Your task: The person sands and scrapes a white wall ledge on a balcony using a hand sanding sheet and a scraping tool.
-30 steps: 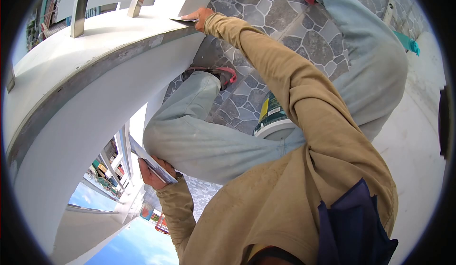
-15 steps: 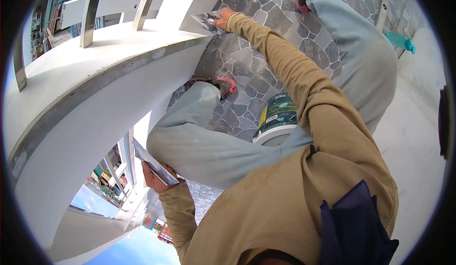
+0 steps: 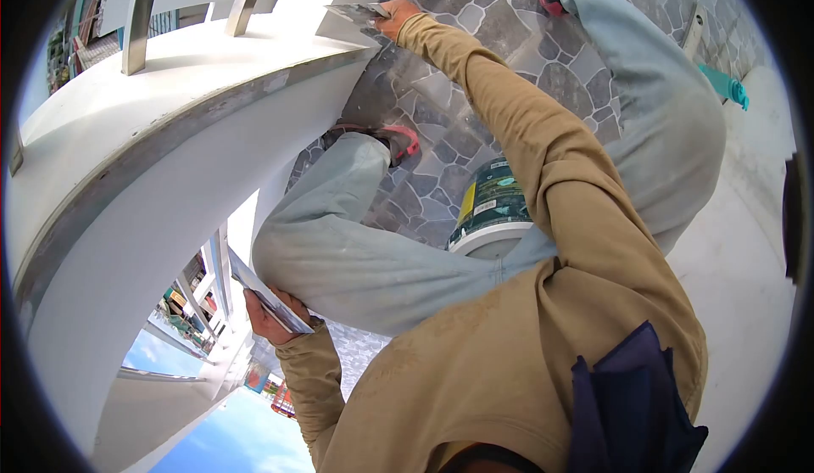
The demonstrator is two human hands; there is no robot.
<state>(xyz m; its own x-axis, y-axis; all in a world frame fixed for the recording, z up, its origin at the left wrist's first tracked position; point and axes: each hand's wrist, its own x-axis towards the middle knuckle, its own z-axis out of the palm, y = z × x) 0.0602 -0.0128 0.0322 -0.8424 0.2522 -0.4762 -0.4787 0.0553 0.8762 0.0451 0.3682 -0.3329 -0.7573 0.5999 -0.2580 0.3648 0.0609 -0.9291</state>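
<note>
At the top, my right hand (image 3: 396, 20) grips a wide flat putty knife (image 3: 356, 13). Its blade lies at the end of the white curved ledge (image 3: 212, 74), against the base of a white wall. Grey smears mark the blade. Down at the lower left, my left hand (image 3: 268, 320) is closed around a flat rectangular plate (image 3: 273, 302) with grey and white smears, held beside my left knee. A dark green bucket (image 3: 493, 197) with a white rim stands on the floor between my legs.
Metal posts (image 3: 140, 23) rise from the ledge, with a grey rough strip (image 3: 127, 155) along its edge. Patterned stone paving (image 3: 500, 32) covers the floor. A teal object (image 3: 725, 85) and a long pale tool (image 3: 694, 33) lie beyond my right knee.
My right hand has moved slightly up and left with the putty knife, its blade now tilted flatter. My left hand and plate appear slightly lower left as the view shifts.
</note>
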